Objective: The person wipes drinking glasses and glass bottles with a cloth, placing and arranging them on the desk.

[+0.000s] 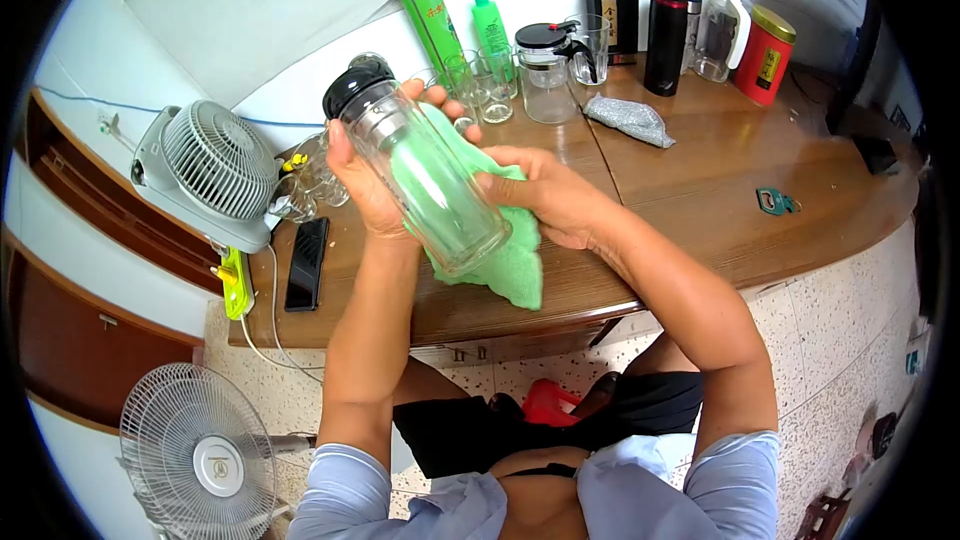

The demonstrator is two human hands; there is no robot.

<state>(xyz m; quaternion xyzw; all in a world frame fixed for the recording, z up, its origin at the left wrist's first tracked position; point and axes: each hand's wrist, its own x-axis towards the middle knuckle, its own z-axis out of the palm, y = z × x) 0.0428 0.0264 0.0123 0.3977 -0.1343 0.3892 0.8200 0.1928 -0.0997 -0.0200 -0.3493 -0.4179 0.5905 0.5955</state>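
A clear glass bottle (437,195) with a black lid (357,88) is held tilted above the wooden table, its lid end toward the upper left. My left hand (370,185) is closed round its upper part, the thumb in front and fingertips showing beyond it. Behind the bottle hangs a green cloth (520,270), partly seen through the glass. My right hand (545,195) grips the cloth against the bottle's lower side, thumb toward the glass.
On the table (690,220) stand drinking glasses (495,100), a glass teapot (550,80), a black tumbler (667,40), a pitcher (720,30) and a red tin (766,58). A phone (307,265) and a small fan (220,170) are at left; a silvery wrapped item (630,120) lies behind.
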